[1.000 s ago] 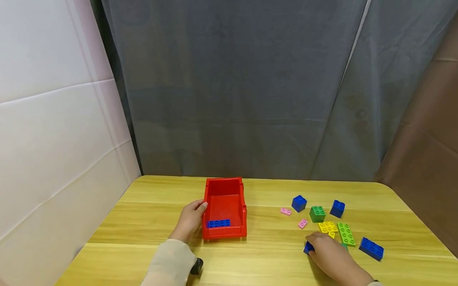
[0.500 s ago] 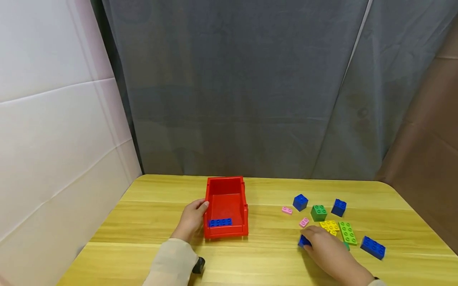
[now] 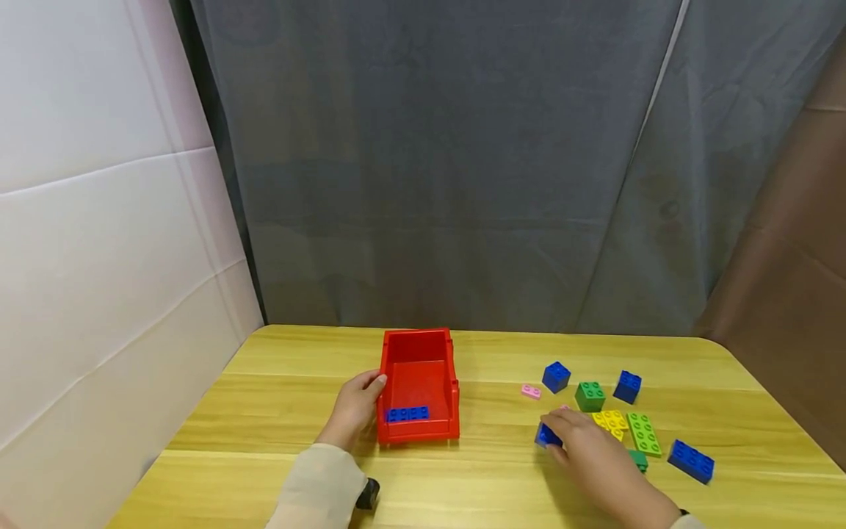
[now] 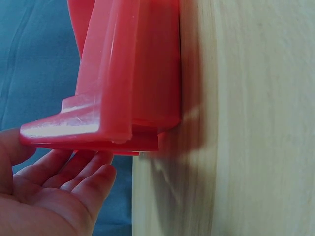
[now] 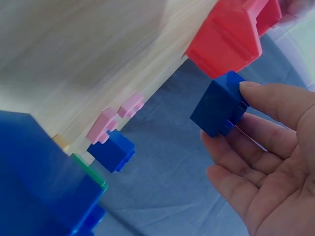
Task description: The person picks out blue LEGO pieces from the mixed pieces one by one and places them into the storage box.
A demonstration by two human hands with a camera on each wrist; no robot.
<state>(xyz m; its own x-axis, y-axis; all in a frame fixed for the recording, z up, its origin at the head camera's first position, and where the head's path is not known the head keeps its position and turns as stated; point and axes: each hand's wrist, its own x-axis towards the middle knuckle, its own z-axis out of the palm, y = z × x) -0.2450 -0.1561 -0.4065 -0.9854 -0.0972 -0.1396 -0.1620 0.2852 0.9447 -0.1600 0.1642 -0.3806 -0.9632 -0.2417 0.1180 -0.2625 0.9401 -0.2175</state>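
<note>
My left hand grips the left side of a red plastic storage bin, thumb over the rim, fingers outside the wall. A blue studded brick lies inside, near the bin's front wall. To the right, my right hand pinches another blue toy brick between thumb and fingers, its studs turned toward the palm in the right wrist view. In the head view this brick is partly hidden behind the fingers, close over the table. A pink brick is mostly covered by the right hand.
Behind the right hand lie a pink brick, blue bricks, a green brick and yellow bricks. A lime brick, a dark green brick and a long blue brick lie further right. A grey curtain hangs behind the table.
My right hand has moved left and slightly away from me with the blue brick, uncovering more of the dark green brick and covering a pink one. My left hand keeps its grip on the bin.
</note>
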